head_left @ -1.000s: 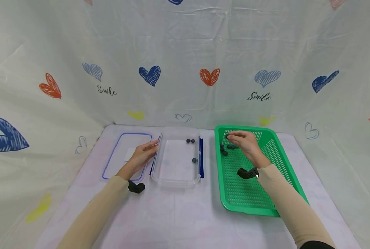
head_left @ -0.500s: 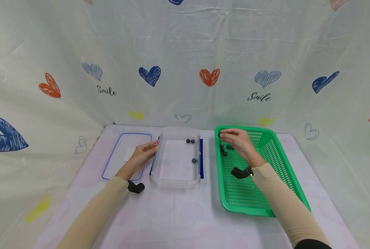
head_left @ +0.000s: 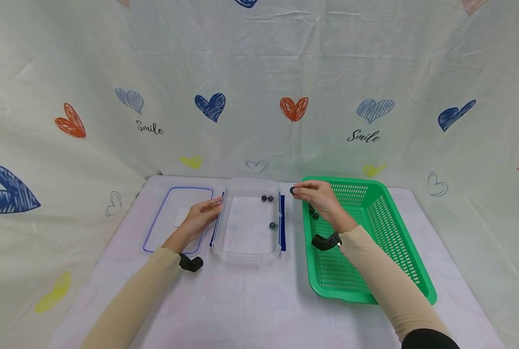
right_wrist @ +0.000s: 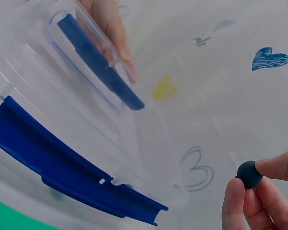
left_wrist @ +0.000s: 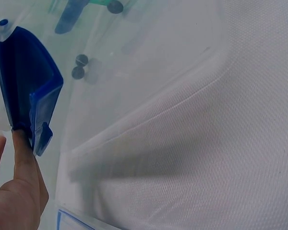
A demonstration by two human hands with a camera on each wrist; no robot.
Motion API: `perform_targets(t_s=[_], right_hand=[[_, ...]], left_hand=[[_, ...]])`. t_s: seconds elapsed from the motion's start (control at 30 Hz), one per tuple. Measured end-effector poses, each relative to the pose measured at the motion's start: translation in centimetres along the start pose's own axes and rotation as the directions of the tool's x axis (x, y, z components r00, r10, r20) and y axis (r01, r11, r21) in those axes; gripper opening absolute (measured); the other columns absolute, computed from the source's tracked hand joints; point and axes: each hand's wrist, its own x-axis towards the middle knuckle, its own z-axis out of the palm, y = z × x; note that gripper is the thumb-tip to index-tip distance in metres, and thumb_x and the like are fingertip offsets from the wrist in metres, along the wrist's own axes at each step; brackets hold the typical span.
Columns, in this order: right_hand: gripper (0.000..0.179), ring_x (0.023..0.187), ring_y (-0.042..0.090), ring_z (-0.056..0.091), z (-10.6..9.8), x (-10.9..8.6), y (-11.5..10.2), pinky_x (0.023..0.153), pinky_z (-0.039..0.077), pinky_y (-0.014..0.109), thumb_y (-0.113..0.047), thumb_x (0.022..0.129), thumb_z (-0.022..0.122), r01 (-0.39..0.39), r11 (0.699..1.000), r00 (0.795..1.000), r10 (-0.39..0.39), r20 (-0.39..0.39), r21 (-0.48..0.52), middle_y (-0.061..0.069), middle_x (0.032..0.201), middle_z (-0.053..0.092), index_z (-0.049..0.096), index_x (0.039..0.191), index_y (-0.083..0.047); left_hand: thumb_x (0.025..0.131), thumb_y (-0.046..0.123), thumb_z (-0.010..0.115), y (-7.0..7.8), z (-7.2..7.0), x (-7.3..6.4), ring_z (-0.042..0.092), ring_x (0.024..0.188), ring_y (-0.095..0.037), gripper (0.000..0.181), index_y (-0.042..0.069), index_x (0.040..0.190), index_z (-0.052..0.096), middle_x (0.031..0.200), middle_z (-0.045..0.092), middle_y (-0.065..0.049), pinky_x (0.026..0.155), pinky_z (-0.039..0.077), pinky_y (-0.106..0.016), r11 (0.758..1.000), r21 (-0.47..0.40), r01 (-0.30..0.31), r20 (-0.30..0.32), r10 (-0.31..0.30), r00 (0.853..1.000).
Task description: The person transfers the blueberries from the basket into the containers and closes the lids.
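Between thumb and fingertips my right hand (head_left: pixel 320 198) pinches a small dark ball (right_wrist: pixel 249 174), held over the gap between the green basket (head_left: pixel 310 271) and the clear plastic box (head_left: pixel 246 254). My left hand (head_left: pixel 195 220) touches the box's left side, fingers mostly straight, by a blue clip (left_wrist: pixel 26 76). Inside the box lie a pair of dark balls (head_left: pixel 267 198) near the back and a single ball (head_left: pixel 272 225) at the right. More dark balls (head_left: pixel 314 213) sit along the basket's left side, partly hidden by my right hand.
A clear lid with a blue rim (head_left: pixel 156 213) lies on the table left of the box, partly behind my left arm. Another blue clip (head_left: pixel 283 223) hangs on the box's right side. A white curtain (head_left: pixel 251 140) with printed hearts stands behind.
My right hand has carried the pinched ball leftward, from above the basket's back left corner past its rim toward the box. My left hand has stayed at the box.
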Motion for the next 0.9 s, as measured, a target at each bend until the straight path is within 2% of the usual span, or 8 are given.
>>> perform_targets(t_s=[0.17,0.3,0.47,0.63,0.9], right_hand=[[0.037,0.094,0.016,0.066,0.8,0.2,0.3,0.104,0.048,0.045,0.003,0.095,0.065,-0.002,1.0,1.0,0.003,0.021,-0.009,0.013,0.112,0.059,0.054,0.126,0.019],[0.036,0.093,0.017,0.067,1.3,0.4,0.4,0.104,0.048,0.046,0.005,0.095,0.063,-0.004,1.0,0.999,0.004,0.033,0.001,0.014,0.111,0.059,0.054,0.126,0.02],[0.032,0.093,0.017,0.067,1.8,0.6,0.4,0.103,0.049,0.044,0.005,0.094,0.065,-0.017,1.0,0.999,0.017,0.038,-0.012,0.014,0.111,0.06,0.058,0.122,0.018],[0.032,0.094,0.017,0.067,2.4,0.6,0.5,0.1,0.051,0.041,0.002,0.093,0.068,-0.025,0.999,0.999,0.026,0.04,-0.031,0.015,0.12,0.058,0.061,0.121,0.015],[0.027,0.098,0.021,0.066,3.0,1.0,1.2,0.104,0.048,0.046,0.0,0.091,0.07,-0.031,0.997,0.998,0.035,0.055,-0.065,0.017,0.123,0.058,0.065,0.116,0.011]], left_hand=[[0.101,0.013,0.061,-0.2,-0.1,0.1,0.055,0.113,-0.004,0.054,0.0,0.15,0.041,0.153,0.038,-0.02,0.108,0.041,-0.027,1.0,-0.008,0.006,-0.008,-0.006,1.0],[0.101,0.015,0.062,-0.1,-0.1,0.0,0.054,0.116,-0.006,0.055,0.002,0.15,0.042,0.154,0.038,-0.02,0.11,0.04,-0.029,1.0,0.004,0.008,-0.007,-0.008,1.0],[0.101,0.016,0.062,0.0,-0.1,0.0,0.053,0.116,-0.005,0.055,0.002,0.15,0.041,0.154,0.037,-0.02,0.108,0.041,-0.026,1.0,0.002,0.006,-0.002,-0.006,1.0],[0.101,0.016,0.062,-0.1,-0.2,0.1,0.054,0.116,-0.004,0.055,0.002,0.15,0.041,0.154,0.038,-0.02,0.107,0.042,-0.025,1.0,0.002,0.002,-0.001,-0.002,1.0],[0.101,0.014,0.062,0.0,0.0,0.0,0.056,0.113,-0.005,0.054,0.001,0.149,0.043,0.152,0.04,-0.02,0.109,0.042,-0.029,1.0,-0.001,0.0,-0.014,0.0,1.0]])
